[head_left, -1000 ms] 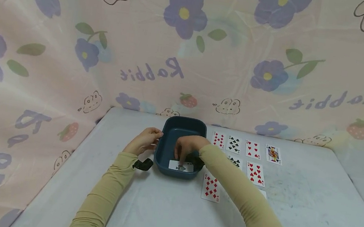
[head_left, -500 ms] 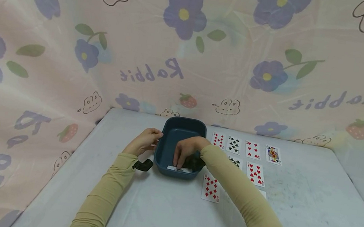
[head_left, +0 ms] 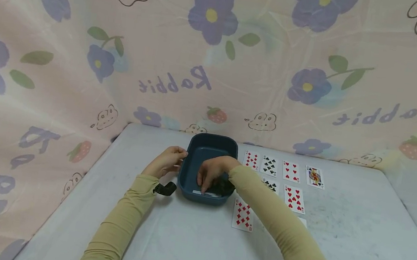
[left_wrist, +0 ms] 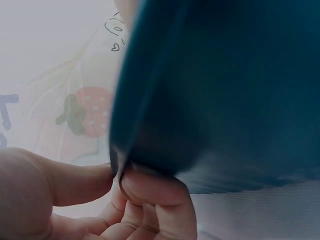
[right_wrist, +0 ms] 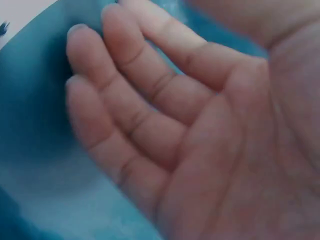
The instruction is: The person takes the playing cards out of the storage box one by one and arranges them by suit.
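A dark blue rectangular tub [head_left: 203, 199] stands on the white-covered table. My left hand [head_left: 166, 162] pinches its left rim; in the left wrist view the thumb and bent index finger [left_wrist: 155, 187] meet at the edge of the tub. Inside the tub is my right hand [head_left: 213, 170], reaching down with its fingertips on a playing card [head_left: 211, 195] near the front wall. The card shows only as a thin white strip. The right wrist view has the palm and half-bent fingers [right_wrist: 135, 115] against the blue wall, with the card hidden.
Face-up playing cards lie in rows right of the tub, among them a ten of diamonds [head_left: 243, 216], a heart card [head_left: 294, 199] and a picture card [head_left: 314, 177]. My right sleeve [head_left: 278, 227] covers some of them. A patterned cloth [head_left: 217, 61] hangs behind the table.
The card in the right hand has gone from showing its spade face to a thin strip by the tub's front wall. The left hand and the tub stay where they were.
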Action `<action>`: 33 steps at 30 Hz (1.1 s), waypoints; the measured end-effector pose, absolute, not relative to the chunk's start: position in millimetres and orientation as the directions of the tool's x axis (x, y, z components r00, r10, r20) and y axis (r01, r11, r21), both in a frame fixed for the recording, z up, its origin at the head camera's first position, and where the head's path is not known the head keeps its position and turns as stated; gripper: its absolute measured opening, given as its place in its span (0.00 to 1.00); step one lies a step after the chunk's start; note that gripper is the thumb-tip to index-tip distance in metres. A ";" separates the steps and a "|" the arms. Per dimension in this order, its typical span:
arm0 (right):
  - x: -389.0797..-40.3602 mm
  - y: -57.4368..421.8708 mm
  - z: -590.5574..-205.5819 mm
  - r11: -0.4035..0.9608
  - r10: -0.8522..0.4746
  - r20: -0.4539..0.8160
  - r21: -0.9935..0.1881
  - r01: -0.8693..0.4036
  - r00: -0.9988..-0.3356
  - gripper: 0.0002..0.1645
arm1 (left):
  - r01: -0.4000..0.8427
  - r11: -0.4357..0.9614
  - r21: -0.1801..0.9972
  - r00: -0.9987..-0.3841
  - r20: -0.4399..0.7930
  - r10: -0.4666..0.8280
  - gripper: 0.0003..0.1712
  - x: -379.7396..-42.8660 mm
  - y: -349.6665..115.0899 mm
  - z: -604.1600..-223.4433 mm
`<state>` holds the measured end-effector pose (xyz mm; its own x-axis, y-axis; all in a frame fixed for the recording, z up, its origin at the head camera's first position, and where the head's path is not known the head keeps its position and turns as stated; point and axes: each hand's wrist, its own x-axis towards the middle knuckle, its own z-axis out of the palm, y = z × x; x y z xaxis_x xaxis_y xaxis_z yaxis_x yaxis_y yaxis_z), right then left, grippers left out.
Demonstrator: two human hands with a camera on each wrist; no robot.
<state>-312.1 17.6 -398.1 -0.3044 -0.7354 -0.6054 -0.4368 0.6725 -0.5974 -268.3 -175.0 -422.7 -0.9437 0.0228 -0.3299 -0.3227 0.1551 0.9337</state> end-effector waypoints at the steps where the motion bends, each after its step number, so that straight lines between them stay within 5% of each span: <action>1: -312.5 17.8 -398.4 0.671 -0.739 -0.600 -0.620 -0.407 -0.306 0.09 | -0.323 0.155 0.933 -0.943 -0.331 0.025 0.12 -268.6 -175.0 -422.4; 10: -313.0 14.6 -400.3 0.637 -0.771 -0.627 -0.756 -0.150 -0.110 0.18 | -0.313 0.157 0.937 -0.947 -0.320 0.024 0.11 -269.1 -175.3 -422.2; 13: -311.4 13.5 -400.7 0.658 -0.753 -0.650 -0.747 -0.100 -0.099 0.19 | -0.314 0.152 0.937 -0.946 -0.322 0.026 0.11 -269.6 -175.1 -422.6; 33: -328.4 20.3 -400.8 0.662 -0.690 -0.604 -0.749 -0.010 -0.398 0.17 | -0.325 0.138 0.936 -0.943 -0.331 0.023 0.14 -269.9 -174.0 -423.1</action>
<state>-328.4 20.3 -400.8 -0.3979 -0.6902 -0.6045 -0.0100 0.6621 -0.7494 -269.9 -174.0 -423.1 -0.9433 0.0234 -0.3311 -0.3250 0.1384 0.9355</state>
